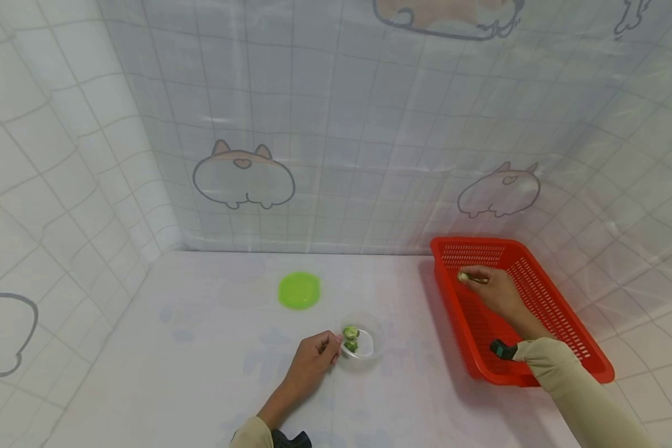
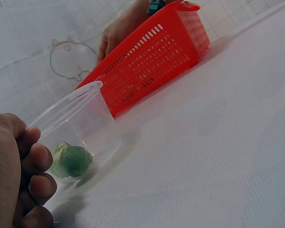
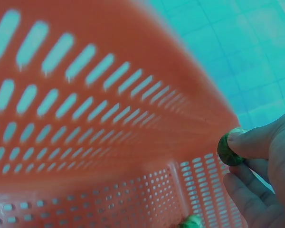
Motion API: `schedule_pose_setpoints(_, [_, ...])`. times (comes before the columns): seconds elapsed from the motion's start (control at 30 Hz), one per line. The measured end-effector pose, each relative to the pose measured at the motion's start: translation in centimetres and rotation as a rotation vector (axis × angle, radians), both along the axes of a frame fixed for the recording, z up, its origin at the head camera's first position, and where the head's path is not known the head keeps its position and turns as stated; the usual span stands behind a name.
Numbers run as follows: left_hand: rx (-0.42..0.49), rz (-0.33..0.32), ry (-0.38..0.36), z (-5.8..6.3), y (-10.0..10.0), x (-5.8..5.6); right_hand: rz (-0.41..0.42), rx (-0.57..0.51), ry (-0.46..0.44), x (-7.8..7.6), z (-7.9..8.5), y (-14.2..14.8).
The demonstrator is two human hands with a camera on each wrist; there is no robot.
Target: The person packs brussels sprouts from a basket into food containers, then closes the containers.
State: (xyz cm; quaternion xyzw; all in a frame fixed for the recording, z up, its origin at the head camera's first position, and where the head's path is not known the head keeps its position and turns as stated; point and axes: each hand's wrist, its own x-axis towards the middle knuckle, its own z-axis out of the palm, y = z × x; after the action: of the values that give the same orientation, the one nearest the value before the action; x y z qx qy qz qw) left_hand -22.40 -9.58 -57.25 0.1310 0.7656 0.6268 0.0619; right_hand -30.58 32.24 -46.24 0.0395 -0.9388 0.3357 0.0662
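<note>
My left hand [image 1: 312,359] grips the near-left rim of a clear round plastic tub [image 1: 371,346], fingers curled at its edge in the left wrist view. Inside the tub lie two green Brussels sprouts, one of them the upper sprout [image 1: 350,332]. Over the red basket [image 1: 453,323], my right hand [image 1: 501,294] pinches a single Brussels sprout [image 3: 229,148] between thumb and fingers. Another sprout [image 3: 192,222] shows low down in the basket in the right wrist view, cut off by the frame. The right hand and sleeve hide part of the basket's floor.
A bright green round lid [image 1: 299,290] lies flat on the white-covered table [image 1: 213,373], beyond the tub. The red basket has tall slotted walls and stands near the right side. Sheets printed with a grid and cartoon animals [image 1: 243,177] hang behind and on both sides.
</note>
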Motion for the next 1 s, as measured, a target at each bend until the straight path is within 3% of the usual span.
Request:
schedule_pose_setpoints(0.67, [-0.016,-0.006,-0.038,0.0,-0.1,0.0,0.040,-0.064,-0.009,1.2,1.9,-3.6])
schedule_pose_setpoints(1.0, [-0.032,-0.004,-0.026,0.1,-0.1,0.1,0.105,-0.198,-0.083,1.7,2.4,-6.1])
